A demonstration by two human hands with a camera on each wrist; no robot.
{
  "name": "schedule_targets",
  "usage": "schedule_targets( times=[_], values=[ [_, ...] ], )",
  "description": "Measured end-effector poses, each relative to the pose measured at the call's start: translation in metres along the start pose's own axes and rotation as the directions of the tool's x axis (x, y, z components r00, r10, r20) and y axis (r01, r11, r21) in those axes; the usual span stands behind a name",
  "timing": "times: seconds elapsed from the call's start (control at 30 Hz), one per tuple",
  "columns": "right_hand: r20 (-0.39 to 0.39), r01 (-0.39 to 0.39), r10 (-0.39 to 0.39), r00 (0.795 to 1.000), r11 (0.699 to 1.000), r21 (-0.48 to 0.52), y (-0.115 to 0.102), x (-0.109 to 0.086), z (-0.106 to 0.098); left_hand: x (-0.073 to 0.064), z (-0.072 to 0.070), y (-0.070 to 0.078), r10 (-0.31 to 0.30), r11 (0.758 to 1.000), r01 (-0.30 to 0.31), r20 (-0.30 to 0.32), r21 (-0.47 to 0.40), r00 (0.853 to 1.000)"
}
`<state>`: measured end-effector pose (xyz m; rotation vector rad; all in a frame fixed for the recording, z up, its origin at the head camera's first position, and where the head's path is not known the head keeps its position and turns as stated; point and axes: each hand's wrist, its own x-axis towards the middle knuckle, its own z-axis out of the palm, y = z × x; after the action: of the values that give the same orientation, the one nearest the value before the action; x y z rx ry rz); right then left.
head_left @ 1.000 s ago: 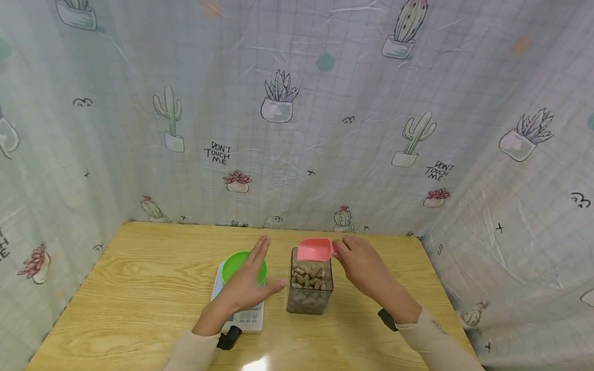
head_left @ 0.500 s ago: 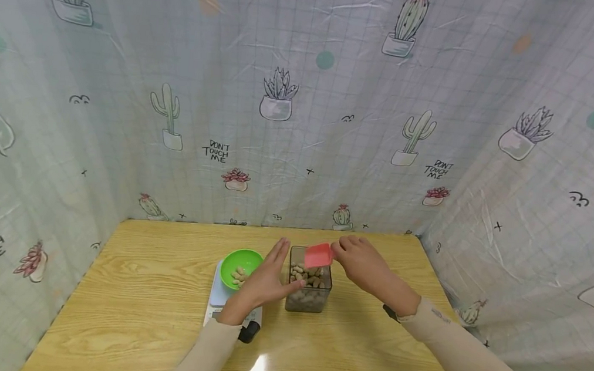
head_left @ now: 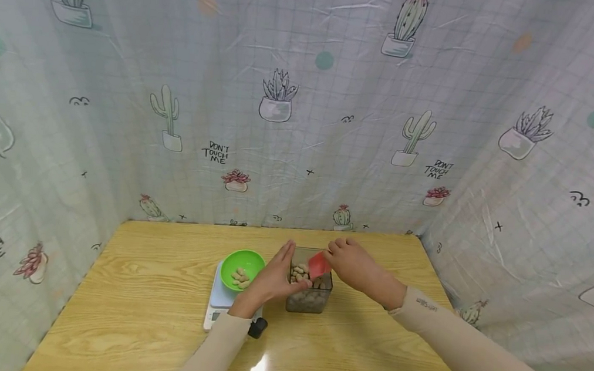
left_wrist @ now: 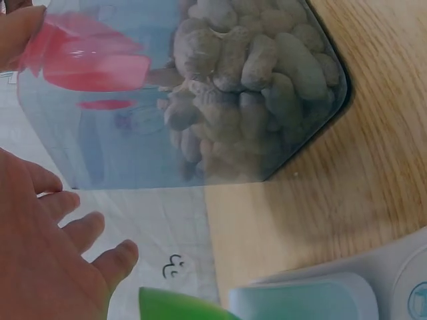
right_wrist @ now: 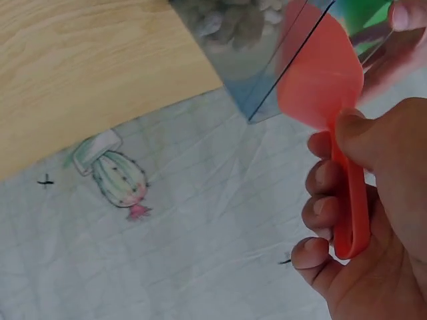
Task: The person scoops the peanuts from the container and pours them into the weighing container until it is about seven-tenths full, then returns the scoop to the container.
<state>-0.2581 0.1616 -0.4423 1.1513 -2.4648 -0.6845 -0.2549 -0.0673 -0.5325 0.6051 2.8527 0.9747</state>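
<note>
My right hand (head_left: 352, 265) grips the handle of a pink-red scoop (head_left: 319, 265), fingers curled round it in the right wrist view. The scoop's blade dips inside a clear square container (head_left: 308, 303), tilted down toward the peanuts (left_wrist: 230, 60) that fill its lower part. My left hand (head_left: 273, 279) is at the container's left side, fingers straight and thumb stretched across the near rim. In the left wrist view its fingers (left_wrist: 85, 232) lie just beside the container's upper edge. Left of that hand, a green bowl (head_left: 243, 258) holds several peanuts (head_left: 240, 277).
Under the bowl stands a white kitchen scale (head_left: 220, 296), partly hidden by my left arm. Everything rests on a wood-grain table (head_left: 150, 290). A cactus-print curtain (head_left: 300, 144) hangs behind the table and along both sides.
My left hand has moved right, from over the bowl to the container, uncovering the peanuts in the bowl. The scoop, level above the container earlier, has tipped down into it.
</note>
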Motion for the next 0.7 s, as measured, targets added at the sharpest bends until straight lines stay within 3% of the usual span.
schedule_targets(
  times=[0.33, 0.7],
  values=[
    [0.032, 0.026, -0.023, 0.999, 0.996, -0.09, -0.007, 0.004, 0.0, 0.001, 0.009, 0.002, -0.07, 0.996, 0.072, 0.045, -0.048, 0.997],
    [0.013, 0.048, -0.047, 0.999, 0.993, -0.11, -0.014, 0.005, 0.014, 0.0, 0.005, 0.003, -0.055, 0.998, 0.057, 0.08, -0.026, 0.995]
  ],
)
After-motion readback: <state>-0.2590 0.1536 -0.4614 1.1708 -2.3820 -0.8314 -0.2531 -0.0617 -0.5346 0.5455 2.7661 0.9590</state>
